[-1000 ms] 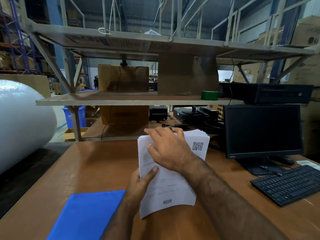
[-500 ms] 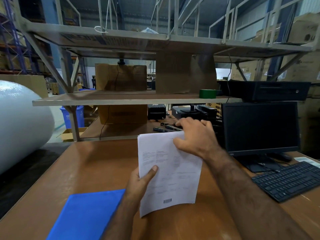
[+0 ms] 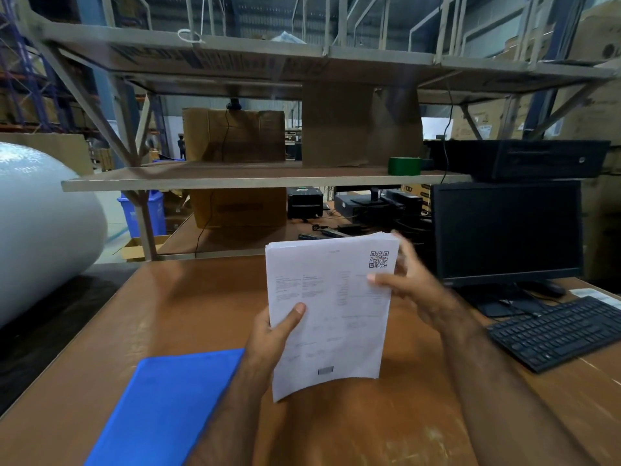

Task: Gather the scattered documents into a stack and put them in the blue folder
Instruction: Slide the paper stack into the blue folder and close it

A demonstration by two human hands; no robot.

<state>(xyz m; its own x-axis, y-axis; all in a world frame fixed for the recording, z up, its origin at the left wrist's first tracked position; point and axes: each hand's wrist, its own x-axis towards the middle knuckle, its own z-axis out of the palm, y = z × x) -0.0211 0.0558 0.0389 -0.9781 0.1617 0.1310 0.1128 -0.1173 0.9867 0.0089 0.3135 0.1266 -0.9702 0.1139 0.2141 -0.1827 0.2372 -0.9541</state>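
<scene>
The left hand pinches the stack of documents upright above the counter — right hand, blurred, fingers spread against its far edge. Blue folder lies flat just left of the left wrist.

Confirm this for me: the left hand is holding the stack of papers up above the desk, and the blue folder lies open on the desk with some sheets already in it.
One thing is wrong. The head view shows the blue folder lying closed on the desk, with no sheets in it. The rest holds: the left hand holds the stack of papers up above the desk.
</scene>
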